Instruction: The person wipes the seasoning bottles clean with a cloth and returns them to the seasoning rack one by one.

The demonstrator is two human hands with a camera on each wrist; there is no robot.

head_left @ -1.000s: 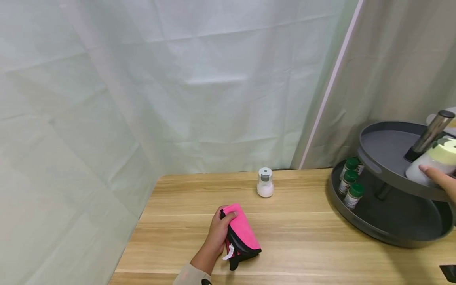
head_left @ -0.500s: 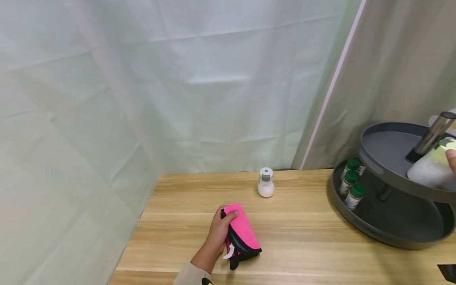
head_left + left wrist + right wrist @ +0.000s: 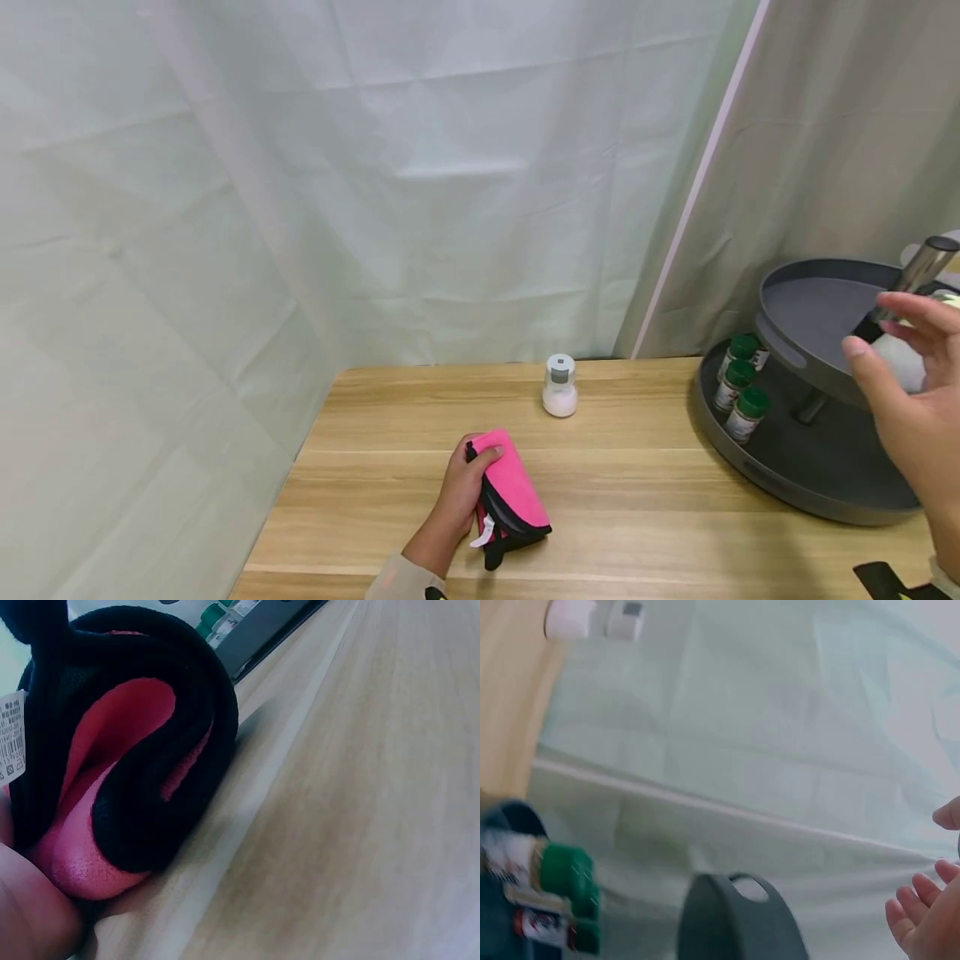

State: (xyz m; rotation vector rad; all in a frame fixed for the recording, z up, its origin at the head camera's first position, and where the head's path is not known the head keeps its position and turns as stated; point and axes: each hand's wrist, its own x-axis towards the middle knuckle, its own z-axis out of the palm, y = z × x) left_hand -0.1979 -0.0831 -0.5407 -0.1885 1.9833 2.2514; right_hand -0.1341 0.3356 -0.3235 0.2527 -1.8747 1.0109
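My left hand (image 3: 459,490) grips a folded pink cloth (image 3: 517,492) with black edging and a white tag, thumb on top, just over the wooden table. In the left wrist view the cloth (image 3: 127,750) shows its rolled end, black border and printed tag. At the right, my right hand (image 3: 918,392) is raised in front of the grey two-tier tray (image 3: 798,304), fingers spread and holding nothing. Behind it, a white container (image 3: 903,362) with a pale yellow lid is mostly hidden. Fingertips of the right hand (image 3: 926,907) appear at the right wrist view's edge.
A small white dispenser bottle (image 3: 559,387) stands near the table's back edge. Several green-capped spice jars (image 3: 746,412) sit on the lower tier. A metal cylinder (image 3: 926,262) leans on the upper tier. Pale curtains (image 3: 450,183) hang behind the table (image 3: 390,475).
My right hand has let go of the yellow-lidded container on the upper tier and come left and toward me. The left hand and the cloth stay in place.
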